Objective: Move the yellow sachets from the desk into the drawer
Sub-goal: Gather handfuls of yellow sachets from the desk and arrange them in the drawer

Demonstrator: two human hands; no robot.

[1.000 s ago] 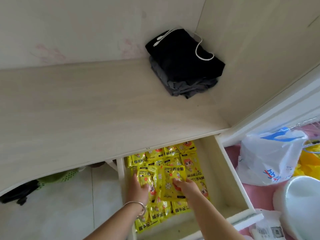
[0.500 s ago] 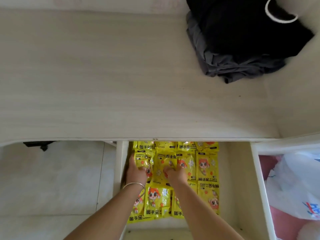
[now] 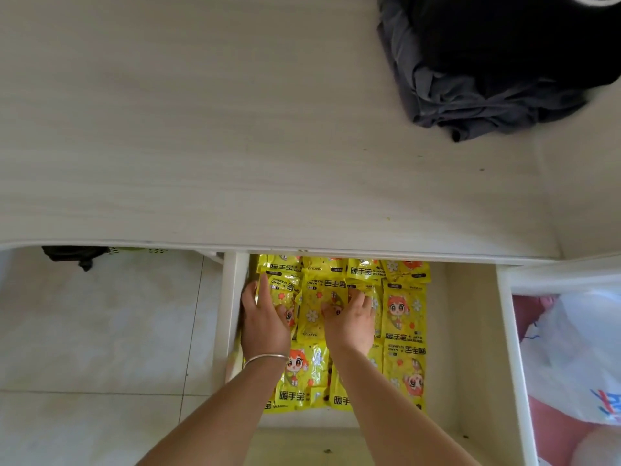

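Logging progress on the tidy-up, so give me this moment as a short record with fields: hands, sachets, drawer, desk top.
left hand: flat on the sachets by the drawer's left wall
right hand: fingers spread, pressing the sachets mid-drawer
yellow sachets: overlapping rows in the drawer
drawer: pulled open, bare strip along its right side
desk: no sachets in view; dark folded clothes at far right

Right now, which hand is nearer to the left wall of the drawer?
The left hand. It lies on the yellow sachets right beside the drawer's left wall, while the right hand rests on sachets nearer the drawer's middle.
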